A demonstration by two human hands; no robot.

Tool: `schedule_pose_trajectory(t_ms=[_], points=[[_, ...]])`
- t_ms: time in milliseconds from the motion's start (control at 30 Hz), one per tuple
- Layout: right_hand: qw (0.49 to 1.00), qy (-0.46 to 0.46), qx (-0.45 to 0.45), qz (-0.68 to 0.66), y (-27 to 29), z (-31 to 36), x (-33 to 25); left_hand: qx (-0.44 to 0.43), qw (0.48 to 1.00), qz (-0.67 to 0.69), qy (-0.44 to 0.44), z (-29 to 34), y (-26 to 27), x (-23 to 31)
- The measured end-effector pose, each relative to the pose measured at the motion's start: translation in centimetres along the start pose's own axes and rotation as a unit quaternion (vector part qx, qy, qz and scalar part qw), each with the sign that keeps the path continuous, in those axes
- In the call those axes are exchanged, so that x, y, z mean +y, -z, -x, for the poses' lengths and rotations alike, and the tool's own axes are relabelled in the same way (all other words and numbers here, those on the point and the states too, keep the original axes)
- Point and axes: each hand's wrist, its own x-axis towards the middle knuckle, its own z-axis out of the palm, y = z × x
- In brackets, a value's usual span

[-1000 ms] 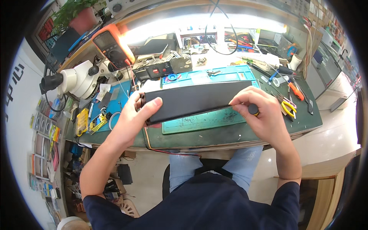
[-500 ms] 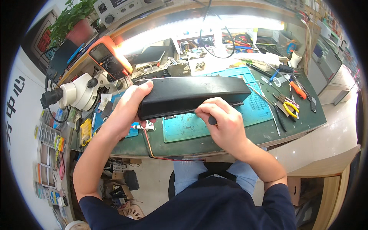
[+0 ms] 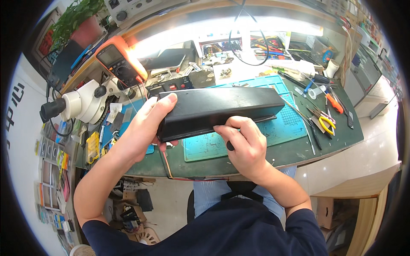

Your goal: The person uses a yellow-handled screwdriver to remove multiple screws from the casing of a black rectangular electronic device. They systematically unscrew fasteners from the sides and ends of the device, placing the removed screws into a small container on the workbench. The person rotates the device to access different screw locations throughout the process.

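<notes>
A long black box-shaped casing (image 3: 222, 102) is held up over the workbench, its long lower edge toward me. My left hand (image 3: 156, 117) grips its left end, thumb on top and fingers underneath. Close to the casing's near lower edge, my right hand (image 3: 245, 145) is closed around a tool with a dark rounded handle end (image 3: 230, 146). The tool's working end is hidden by my fingers and the edge, so its kind cannot be told. Red and light-coloured wires (image 3: 167, 164) hang below the left end. Under the casing lies a teal work mat (image 3: 205, 147).
An orange multimeter (image 3: 117, 62) and a white microscope (image 3: 83, 102) stand at the left. On the right lie yellow-handled pliers (image 3: 326, 124), an orange-handled screwdriver (image 3: 334, 103) and several tweezers. A black cable loop (image 3: 249, 64) hangs at the back, before a bright lamp.
My right hand has slid left along the casing's near edge with the tool. The casing and my left hand have shifted slightly right and down in view.
</notes>
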Motion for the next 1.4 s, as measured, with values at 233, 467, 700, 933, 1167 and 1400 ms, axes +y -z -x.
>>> schedule_pose_trajectory(t_ms=[233, 467, 700, 933, 1167, 1400], points=[[1.000, -0.006, -0.016, 0.013, 0.1, -0.3, -0.7, -0.002, 1.000, 0.003, 0.008, 0.0, 0.2, -0.2], [0.997, -0.049, -0.054, -0.005, 0.8, -1.1, -0.9, -0.003, 1.000, 0.002, 0.012, 0.0, 0.2, -0.3], [0.994, -0.082, -0.068, -0.013, 1.0, -1.3, -1.2, 0.000, 1.000, 0.004, 0.008, 0.1, 0.1, -0.3], [0.998, -0.055, -0.039, -0.011, 0.2, -0.3, -0.7, -0.018, 1.000, 0.014, 0.006, -0.3, 0.4, -0.6], [0.999, -0.044, -0.008, -0.029, -0.8, 0.9, -0.1, -0.005, 1.000, 0.026, 0.010, -0.6, 0.5, -0.5], [0.994, -0.082, 0.000, -0.073, -1.1, 0.5, -0.4, -0.013, 1.000, 0.018, 0.011, -0.5, 0.4, -0.4]])
